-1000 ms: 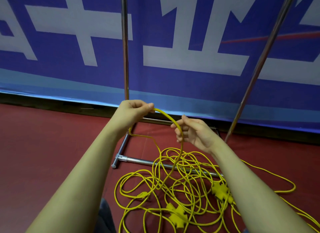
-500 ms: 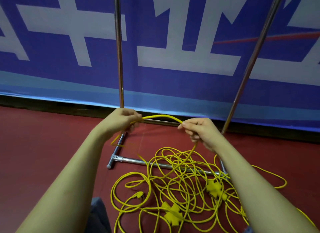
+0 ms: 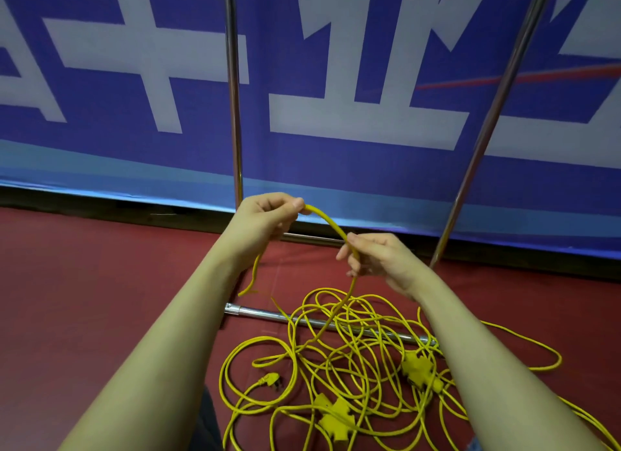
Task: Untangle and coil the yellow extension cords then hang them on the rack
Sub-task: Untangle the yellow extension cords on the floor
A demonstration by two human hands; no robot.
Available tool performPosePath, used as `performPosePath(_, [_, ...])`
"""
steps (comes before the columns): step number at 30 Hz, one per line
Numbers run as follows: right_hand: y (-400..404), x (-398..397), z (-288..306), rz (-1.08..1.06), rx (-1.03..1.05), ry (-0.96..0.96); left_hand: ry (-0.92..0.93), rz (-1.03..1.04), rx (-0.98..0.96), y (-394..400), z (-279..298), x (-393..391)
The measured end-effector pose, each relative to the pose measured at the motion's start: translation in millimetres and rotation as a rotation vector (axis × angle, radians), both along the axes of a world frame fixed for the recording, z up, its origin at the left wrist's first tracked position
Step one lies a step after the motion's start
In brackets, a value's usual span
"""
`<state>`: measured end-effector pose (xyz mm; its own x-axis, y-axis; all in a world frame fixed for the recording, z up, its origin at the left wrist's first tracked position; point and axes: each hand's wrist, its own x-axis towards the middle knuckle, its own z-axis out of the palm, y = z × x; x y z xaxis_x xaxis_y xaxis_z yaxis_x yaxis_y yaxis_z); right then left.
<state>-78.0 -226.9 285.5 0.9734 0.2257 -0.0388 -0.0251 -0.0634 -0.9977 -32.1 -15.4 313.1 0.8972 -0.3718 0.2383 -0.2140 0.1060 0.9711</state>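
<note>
yellow cord (image 3: 331, 224) between both hands

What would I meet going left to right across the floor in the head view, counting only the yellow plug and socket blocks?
Plug → nearer socket block → farther socket block. All three lie on the red floor within the tangled yellow cords.
</note>
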Motion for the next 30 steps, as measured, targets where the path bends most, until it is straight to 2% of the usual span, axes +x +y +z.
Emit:
performPosePath(4, [-7,3,-14,0.070,0.088,0.137,0.088,-0.036,-0.095,6,-9,7])
performPosePath(7, [-7,2,-22,0.080,0.060,0.150,0.150,0.006,-0.179,8,-11,12])
performPosePath(9, [-6,4,-25,0.038,0.022,0.119,0.190,0.038,-0.168,13,-12,16])
performPosePath(11, [-5,6,-21,-0.050,0.022,0.070,0.216,0.072,-0.080,19,-14,19])
performPosePath(13, [-6,10,-13,-0.119,-0.003,0.006,0.191,0.110,0.105,26,-18,22])
performPosePath(15, [-7,11,-3,-0.173,-0.126,-0.083,0.151,0.129,0.244,29,-24,23])
performPosePath(17, [-4,12,3,-0.219,-0.209,-0.168,0.102,0.087,0.305,28,-29,22])
performPosePath(22, [18,13,13,-0.199,-0.200,-0.236,-0.037,-0.065,0.382,8,-24,10])
performPosePath(25, [26,19,13,-0.200,-0.130,-0.213,-0.069,0.024,0.348,1,-16,8])
performPosePath(30, [25,22,-12,-0.039,-0.218,-0.169,-0.062,0.139,0.073,12,-2,11])
